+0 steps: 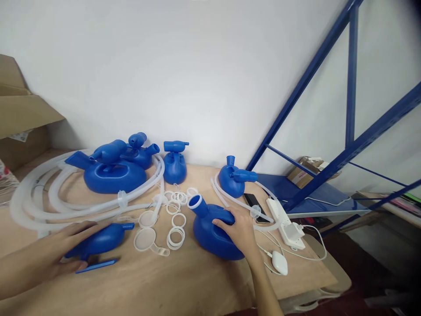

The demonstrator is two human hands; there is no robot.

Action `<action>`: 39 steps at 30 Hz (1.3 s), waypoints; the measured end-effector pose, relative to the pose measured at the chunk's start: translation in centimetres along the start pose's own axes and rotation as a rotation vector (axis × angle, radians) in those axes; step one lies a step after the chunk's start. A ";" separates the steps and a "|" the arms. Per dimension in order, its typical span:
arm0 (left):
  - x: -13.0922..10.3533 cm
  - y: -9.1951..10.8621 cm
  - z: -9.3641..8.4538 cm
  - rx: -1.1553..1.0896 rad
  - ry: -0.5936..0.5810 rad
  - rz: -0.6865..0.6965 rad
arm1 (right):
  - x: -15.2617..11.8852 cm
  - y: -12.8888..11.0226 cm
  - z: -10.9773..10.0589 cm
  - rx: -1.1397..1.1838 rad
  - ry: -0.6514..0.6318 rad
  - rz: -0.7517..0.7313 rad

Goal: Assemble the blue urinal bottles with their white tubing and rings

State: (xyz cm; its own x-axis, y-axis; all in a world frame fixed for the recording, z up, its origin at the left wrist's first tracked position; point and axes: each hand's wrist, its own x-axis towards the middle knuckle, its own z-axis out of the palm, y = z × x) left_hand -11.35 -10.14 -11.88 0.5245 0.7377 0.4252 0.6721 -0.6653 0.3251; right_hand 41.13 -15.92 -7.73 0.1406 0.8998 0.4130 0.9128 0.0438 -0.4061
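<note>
Left hand (67, 248) grasping smooth blue bulbous piece (107, 239), right hand (241, 226) clasping rounded plastic jug (210, 235)

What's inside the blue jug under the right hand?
Right hand grips the blue jug. Pale ring at its mouth; just inside, only blue neck wall shows. The opaque body hides the rest, so can't tell if anything's in there.

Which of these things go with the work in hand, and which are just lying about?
Likely part of it:
- blue jug, right hand
- blue spouted piece, left hand
- white rings
- clear caps
- clear tubing
- other blue jugs

Apparently just lying about:
- phone
- power strip
- white puck on cable
</note>
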 end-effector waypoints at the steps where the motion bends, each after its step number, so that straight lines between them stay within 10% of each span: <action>1: -0.6 -0.1 0.3 0.009 -0.006 -0.002 | 0.0 -0.2 0.2 0.010 0.007 -0.002; 9: 0.4 1.4 0.2 -0.075 0.129 -0.060 | -0.1 -0.9 -0.1 0.347 -0.078 0.042; 14: 7.5 10.9 0.2 -0.087 0.200 0.008 | -0.6 0.2 -0.1 0.433 -0.094 0.035; 19: 14.9 20.2 5.5 -0.084 0.390 0.344 | -1.8 0.3 1.2 0.423 -0.001 0.020; 23: 18.2 23.7 10.2 0.049 0.492 0.480 | -2.2 0.2 1.5 0.340 0.086 -0.093; 29: 19.7 25.0 13.9 0.101 0.706 0.533 | -1.9 1.2 1.9 0.327 0.101 -0.169; 34: 18.4 23.7 12.2 -0.103 0.455 0.528 | -1.7 2.1 2.3 0.351 0.137 -0.055; 39: 14.8 16.9 10.1 -0.079 0.215 0.397 | -1.4 3.1 1.9 0.302 0.183 -0.044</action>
State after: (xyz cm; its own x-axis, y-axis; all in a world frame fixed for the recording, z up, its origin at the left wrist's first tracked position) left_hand 13.08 -9.30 -8.57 0.6072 0.3884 0.6931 0.3944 -0.9046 0.1614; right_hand 43.01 -16.23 -11.07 0.1944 0.8029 0.5635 0.7689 0.2320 -0.5958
